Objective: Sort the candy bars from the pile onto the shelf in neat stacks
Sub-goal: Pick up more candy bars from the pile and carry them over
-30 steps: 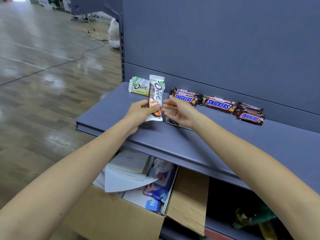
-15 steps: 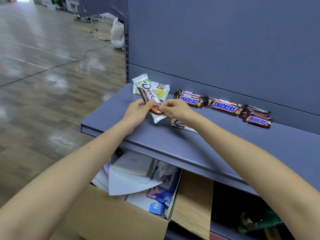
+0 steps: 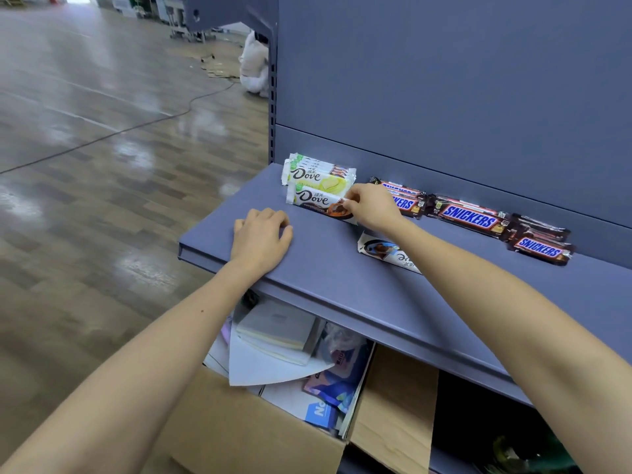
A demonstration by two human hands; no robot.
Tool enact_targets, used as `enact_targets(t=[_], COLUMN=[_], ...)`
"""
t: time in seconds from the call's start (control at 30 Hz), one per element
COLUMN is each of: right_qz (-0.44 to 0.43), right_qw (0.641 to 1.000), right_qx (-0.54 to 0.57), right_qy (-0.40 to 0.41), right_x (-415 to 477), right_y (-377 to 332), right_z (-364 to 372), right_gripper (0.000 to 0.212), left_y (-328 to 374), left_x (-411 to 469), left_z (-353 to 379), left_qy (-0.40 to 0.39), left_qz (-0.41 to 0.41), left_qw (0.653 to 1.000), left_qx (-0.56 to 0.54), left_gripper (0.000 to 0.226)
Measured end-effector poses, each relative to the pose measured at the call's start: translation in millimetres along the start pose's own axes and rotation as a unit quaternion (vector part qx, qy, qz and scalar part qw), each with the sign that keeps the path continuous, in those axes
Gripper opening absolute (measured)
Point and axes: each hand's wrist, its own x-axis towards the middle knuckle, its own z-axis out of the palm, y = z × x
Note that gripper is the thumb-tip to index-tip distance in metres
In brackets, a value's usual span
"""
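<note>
A stack of white-and-green Dove bars (image 3: 318, 172) lies at the back left of the grey-blue shelf (image 3: 342, 278). Just in front of it lies a white-and-brown Dove bar (image 3: 316, 200); my right hand (image 3: 371, 205) pinches its right end. My left hand (image 3: 261, 239) rests on the shelf near the front edge, fingers loosely curled, holding nothing. Another Dove bar (image 3: 388, 253) lies under my right forearm, partly hidden. Several Snickers bars (image 3: 468, 215) run along the back wall to the right.
The shelf's back panel (image 3: 444, 97) rises right behind the bars. Below the shelf stands an open cardboard box (image 3: 239, 432) with books and papers. To the left is wooden floor (image 3: 85, 165) with a cable across it.
The white-and-brown Dove bar went from both hands down onto the shelf in front of the Dove stack. My left hand let go and moved to the shelf's front.
</note>
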Motion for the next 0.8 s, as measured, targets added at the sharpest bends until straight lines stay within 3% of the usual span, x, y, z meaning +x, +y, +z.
enact_targets(t=[0.8], right_qz=[-0.002], right_qw=[0.997], right_qx=[-0.013], right_qy=[0.070], right_x=[45.7], right_y=[-16.7], right_z=[37.0], right_gripper=[0.027], left_y=[-6.5], left_x=[6.6], left_z=[4.6], left_qy=[0.015], left_qz=[-0.007], left_qw=[1.000], left_qx=[-0.021], left_gripper=[0.021])
